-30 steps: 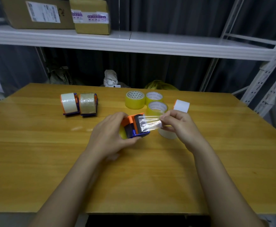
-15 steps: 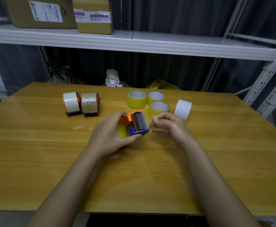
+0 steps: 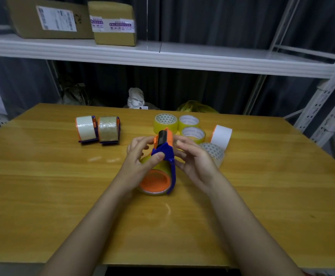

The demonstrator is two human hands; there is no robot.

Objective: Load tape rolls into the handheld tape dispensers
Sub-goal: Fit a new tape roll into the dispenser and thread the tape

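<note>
I see the blue-and-orange plastic handheld tape dispenser (image 3: 163, 156), loaded with a yellow tape roll, raised above the wooden table (image 3: 43, 186) between both hands. My left hand (image 3: 140, 164) grips it, thumb on the blue frame; my right hand (image 3: 194, 162) touches its right side, fingers loosely curved. Labels on the brown cardboard boxes (image 3: 111, 22) on the shelf are unreadable.

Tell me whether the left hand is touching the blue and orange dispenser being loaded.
Touching. The head view shows the left hand gripping the dispenser, thumb pressed on its blue side and fingers curled behind the orange top.
</note>
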